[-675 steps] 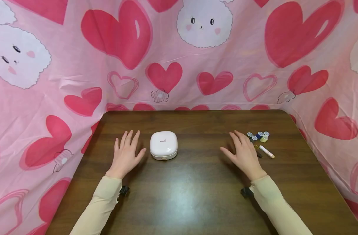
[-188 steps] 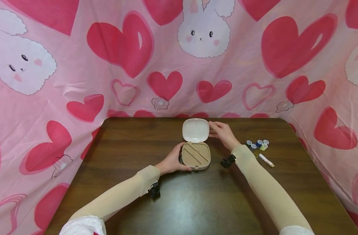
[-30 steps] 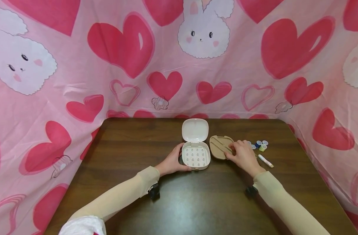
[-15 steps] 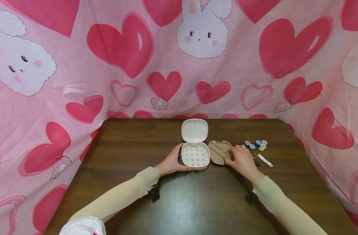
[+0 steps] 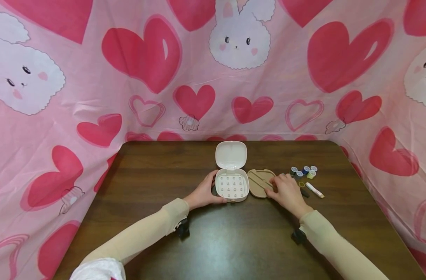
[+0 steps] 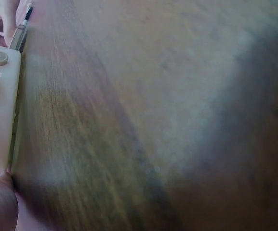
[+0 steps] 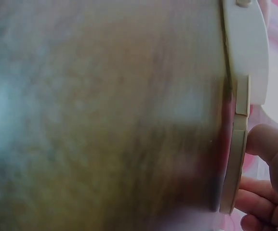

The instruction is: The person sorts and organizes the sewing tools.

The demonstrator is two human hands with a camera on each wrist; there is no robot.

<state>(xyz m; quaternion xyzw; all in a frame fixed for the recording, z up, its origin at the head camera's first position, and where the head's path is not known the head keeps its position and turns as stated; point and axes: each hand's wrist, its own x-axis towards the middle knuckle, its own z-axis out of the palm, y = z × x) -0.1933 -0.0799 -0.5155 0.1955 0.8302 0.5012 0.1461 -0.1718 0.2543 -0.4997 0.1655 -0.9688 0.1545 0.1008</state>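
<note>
A white box (image 5: 238,199) stands on the table, its lid (image 5: 231,154) swung up at the back. Rows of small pegs show inside. My left hand (image 5: 203,193) grips the box's left side, thumb at the front; in the left wrist view the white wall (image 6: 1,110) carries a round button. Right beside the box lies a tan tray (image 5: 257,189) with a diagonal bar, flat on the table. My right hand (image 5: 287,193) pinches its right edge. In the right wrist view, thumb and fingers meet the rim of the tray (image 7: 234,168); some fingertips are hidden.
Several small thread spools (image 5: 306,170) stand right of my right hand. Near them lie a white stick-like item (image 5: 315,190), a yellow ring (image 5: 301,185) and a small dark piece (image 5: 304,193). A pink heart-print cloth (image 5: 249,128) hangs behind the brown table (image 5: 213,241).
Earlier the box was closed further left, then open with the tan tray inside. The tray now lies on the table right of it, lowered flat over the last second. The left hand stays put.
</note>
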